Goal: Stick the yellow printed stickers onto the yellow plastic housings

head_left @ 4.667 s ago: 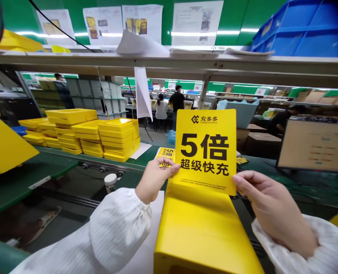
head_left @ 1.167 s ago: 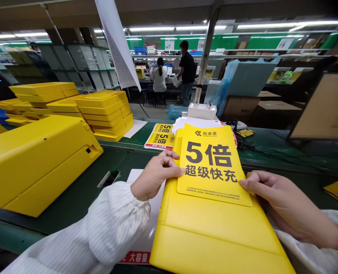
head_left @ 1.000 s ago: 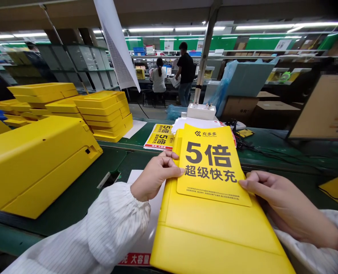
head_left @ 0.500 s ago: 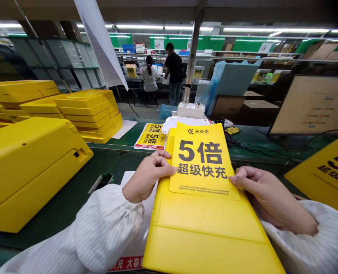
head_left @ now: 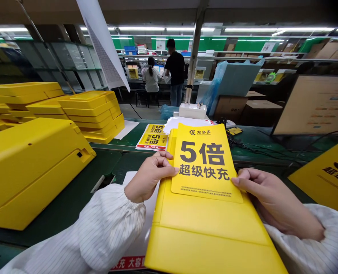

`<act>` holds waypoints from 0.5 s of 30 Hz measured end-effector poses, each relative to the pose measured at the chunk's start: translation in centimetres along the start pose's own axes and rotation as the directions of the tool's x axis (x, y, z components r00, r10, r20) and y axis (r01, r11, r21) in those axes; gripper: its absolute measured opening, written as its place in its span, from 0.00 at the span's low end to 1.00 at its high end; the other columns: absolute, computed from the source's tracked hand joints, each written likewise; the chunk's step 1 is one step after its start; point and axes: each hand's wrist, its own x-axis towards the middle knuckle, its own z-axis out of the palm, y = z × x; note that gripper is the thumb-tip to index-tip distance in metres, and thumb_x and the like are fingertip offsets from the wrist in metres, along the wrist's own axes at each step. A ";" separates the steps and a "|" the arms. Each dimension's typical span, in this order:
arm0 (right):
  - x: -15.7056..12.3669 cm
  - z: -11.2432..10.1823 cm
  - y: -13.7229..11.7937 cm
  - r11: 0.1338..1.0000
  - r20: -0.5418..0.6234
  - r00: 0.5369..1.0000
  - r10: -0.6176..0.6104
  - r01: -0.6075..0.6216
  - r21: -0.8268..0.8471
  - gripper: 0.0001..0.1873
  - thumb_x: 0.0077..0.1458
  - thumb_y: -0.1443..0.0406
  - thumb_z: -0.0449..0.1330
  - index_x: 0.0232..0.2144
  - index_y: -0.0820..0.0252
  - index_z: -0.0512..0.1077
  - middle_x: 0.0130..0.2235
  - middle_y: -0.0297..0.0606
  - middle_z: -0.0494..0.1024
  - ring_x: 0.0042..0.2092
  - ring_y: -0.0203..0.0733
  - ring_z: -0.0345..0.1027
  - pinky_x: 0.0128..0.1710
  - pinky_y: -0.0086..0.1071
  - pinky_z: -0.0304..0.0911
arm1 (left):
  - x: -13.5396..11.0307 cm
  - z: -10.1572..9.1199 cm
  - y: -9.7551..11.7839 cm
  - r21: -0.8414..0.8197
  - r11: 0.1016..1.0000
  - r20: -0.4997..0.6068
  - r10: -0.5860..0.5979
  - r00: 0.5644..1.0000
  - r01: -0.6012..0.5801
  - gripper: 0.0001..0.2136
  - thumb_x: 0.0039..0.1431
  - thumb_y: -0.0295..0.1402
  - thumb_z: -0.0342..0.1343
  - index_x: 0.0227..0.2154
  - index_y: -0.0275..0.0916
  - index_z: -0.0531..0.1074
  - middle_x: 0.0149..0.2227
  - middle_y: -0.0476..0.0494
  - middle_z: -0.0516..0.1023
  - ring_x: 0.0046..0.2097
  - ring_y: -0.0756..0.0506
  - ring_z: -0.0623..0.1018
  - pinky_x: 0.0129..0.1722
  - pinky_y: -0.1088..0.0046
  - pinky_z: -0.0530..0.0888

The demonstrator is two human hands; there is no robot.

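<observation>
A yellow sticker (head_left: 202,160) with a large black "5" and Chinese characters lies over the upper part of a yellow plastic housing (head_left: 206,236). My left hand (head_left: 152,173) pinches the sticker's left edge between thumb and bent fingers. On the opposite side my right hand (head_left: 274,198) pinches the right edge, its other fingers partly hidden behind the housing's side. The sticker's lower corners rest close over the housing; whether they are stuck down I cannot tell. Under the housing lies a white sheet (head_left: 142,228) with a red printed strip.
Stacked yellow covers (head_left: 91,114) stand at the back left, behind a large yellow housing (head_left: 34,171). A sheet of stickers (head_left: 153,137) lies beyond my left hand. Another labelled yellow housing (head_left: 329,175) is at the right, below a monitor (head_left: 314,106). Cables (head_left: 251,148) cross the green bench.
The whole view has shifted slightly to the right and down. Both hands keep their pinch on the sticker's edges, and the sticker has hardly moved against the housing.
</observation>
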 end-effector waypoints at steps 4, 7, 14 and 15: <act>0.0 0.1 0.0 1.000 -0.005 1.000 -0.001 0.001 -0.009 0.24 0.26 0.56 0.72 0.16 0.59 0.61 0.22 0.34 0.72 0.26 0.38 0.64 0.22 0.27 0.60 | 0.0 -0.1 -0.1 -0.010 1.000 0.002 -0.002 1.000 0.002 0.13 0.35 0.27 0.64 0.12 0.35 0.62 0.41 0.48 0.59 0.40 0.49 0.65 0.39 0.72 0.66; -0.1 0.2 -0.2 1.000 -0.004 1.000 -0.002 0.002 0.004 0.24 0.26 0.57 0.73 0.15 0.60 0.61 0.21 0.33 0.72 0.25 0.36 0.64 0.21 0.25 0.60 | -0.1 -0.1 0.0 0.003 1.000 0.002 0.002 1.000 -0.002 0.13 0.36 0.27 0.64 0.12 0.35 0.62 0.41 0.47 0.59 0.42 0.50 0.64 0.38 0.74 0.65; -0.2 0.2 -0.2 1.000 0.018 1.000 0.003 -0.003 0.002 0.23 0.28 0.56 0.72 0.16 0.60 0.61 0.22 0.35 0.73 0.26 0.38 0.66 0.23 0.27 0.62 | 0.0 0.0 0.0 0.021 1.000 0.018 -0.002 1.000 0.002 0.14 0.37 0.28 0.64 0.12 0.34 0.62 0.41 0.47 0.57 0.42 0.50 0.64 0.36 0.75 0.66; -0.1 0.1 -0.2 1.000 0.019 1.000 0.001 -0.001 0.000 0.23 0.28 0.56 0.72 0.16 0.60 0.61 0.22 0.35 0.73 0.26 0.38 0.66 0.23 0.27 0.61 | 0.0 -0.1 0.0 0.021 1.000 0.017 -0.004 1.000 0.004 0.14 0.36 0.28 0.64 0.12 0.34 0.62 0.42 0.47 0.58 0.41 0.50 0.64 0.36 0.75 0.65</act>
